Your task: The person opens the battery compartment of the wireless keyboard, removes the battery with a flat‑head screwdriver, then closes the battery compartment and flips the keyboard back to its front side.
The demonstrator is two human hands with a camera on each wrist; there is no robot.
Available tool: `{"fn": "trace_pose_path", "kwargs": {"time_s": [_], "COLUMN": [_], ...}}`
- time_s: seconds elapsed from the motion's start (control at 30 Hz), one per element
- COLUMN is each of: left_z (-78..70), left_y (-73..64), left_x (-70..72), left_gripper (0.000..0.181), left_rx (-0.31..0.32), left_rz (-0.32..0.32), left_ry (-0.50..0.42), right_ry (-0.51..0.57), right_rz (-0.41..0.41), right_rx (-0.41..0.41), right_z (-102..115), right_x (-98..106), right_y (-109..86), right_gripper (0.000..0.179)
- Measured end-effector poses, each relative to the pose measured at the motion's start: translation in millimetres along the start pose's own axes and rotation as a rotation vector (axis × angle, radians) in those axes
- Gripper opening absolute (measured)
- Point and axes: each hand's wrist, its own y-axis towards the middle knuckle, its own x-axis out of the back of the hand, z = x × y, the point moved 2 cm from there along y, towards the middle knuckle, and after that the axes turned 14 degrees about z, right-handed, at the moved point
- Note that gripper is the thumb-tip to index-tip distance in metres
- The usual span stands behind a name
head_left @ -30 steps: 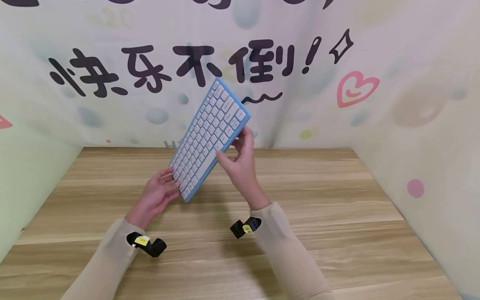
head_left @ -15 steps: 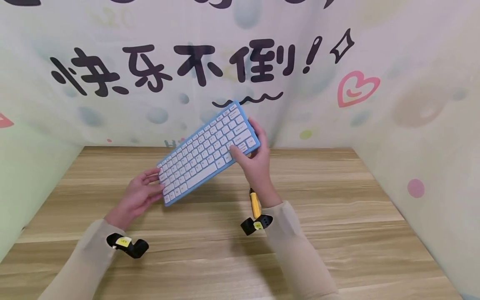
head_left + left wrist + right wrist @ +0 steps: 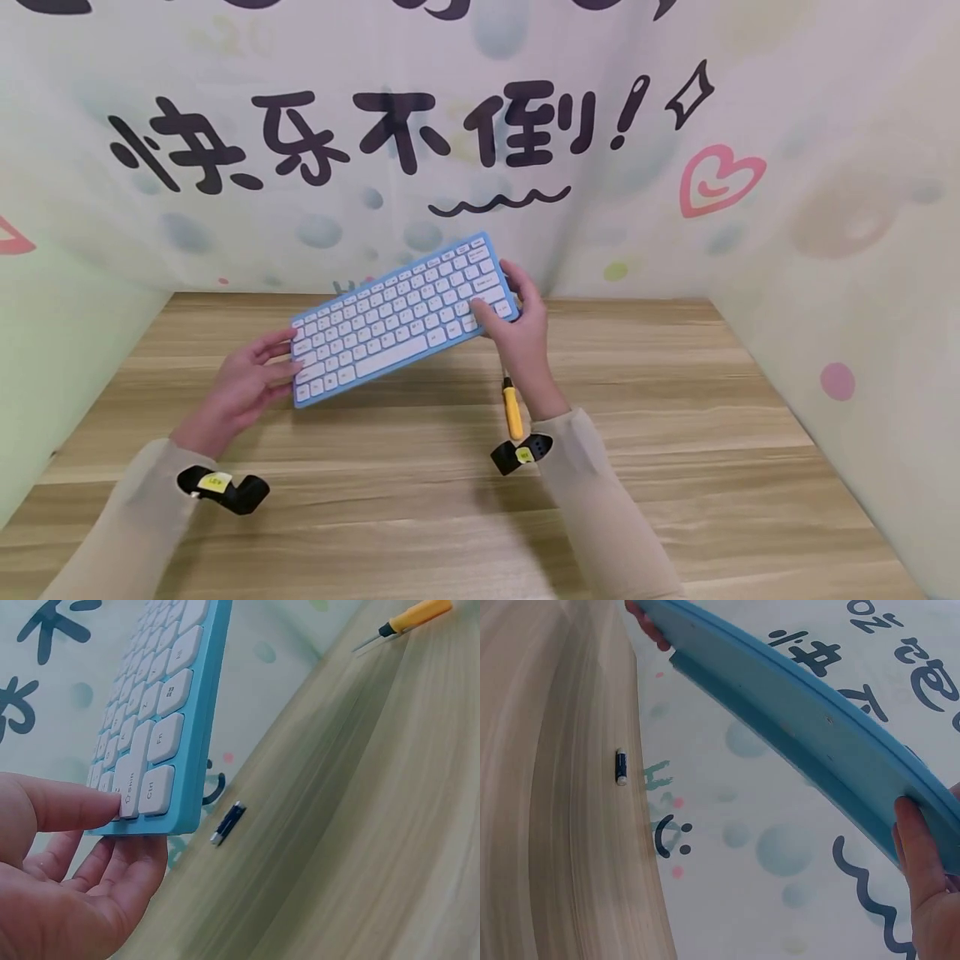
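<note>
A light blue keyboard [image 3: 397, 321] with white keys is held above the table, its right end higher than its left. My left hand [image 3: 243, 387] pinches the left end; in the left wrist view its thumb lies by the Shift key and the other fingers are underneath. With the thumb on the keys and fingers behind, my right hand [image 3: 521, 333] grips the right end. The right wrist view shows the keyboard's plain blue underside [image 3: 802, 724]. Below the right hand lies a screwdriver [image 3: 513, 412] with a yellow handle, its shaft partly hidden in the head view.
On the wooden table [image 3: 375, 517], near the back, lies a small dark cylinder [image 3: 621, 766] with pale ends, resembling a battery; the keyboard hides it in the head view. A printed cloth [image 3: 630, 242] hangs behind the table, and pale walls stand at both sides.
The keyboard has turned from steeply slanted to nearly level and come lower. My left hand has moved left, the right slightly right and down. The screwdriver has come into sight.
</note>
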Motion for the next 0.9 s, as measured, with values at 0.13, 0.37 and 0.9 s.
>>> {"fn": "trace_pose_path", "kwargs": {"time_s": [0.13,0.37,0.9], "left_z": [-4.5,-15.1,-18.2], "left_y": [-2.6,-5.2,-8.2], "left_x": [7.9,15.0,34.9], "left_gripper": [0.039,0.038,0.059], "left_rx": [-0.037,-0.067,0.137], "left_rz": [0.022,0.033,-0.022], "left_ry": [0.003,0.071,0.559], "right_ry": [-0.009,-0.043,-0.138], "right_rz": [-0.029,-0.024,0.243], "right_rx": [-0.054,-0.188,-0.502], "right_z": [-5.0,-11.9,-51.7], "right_x": [3.7,7.2,9.7], "right_y": [-1.2,-0.8,-8.7], "right_gripper": [0.043,0.043,0.050]}}
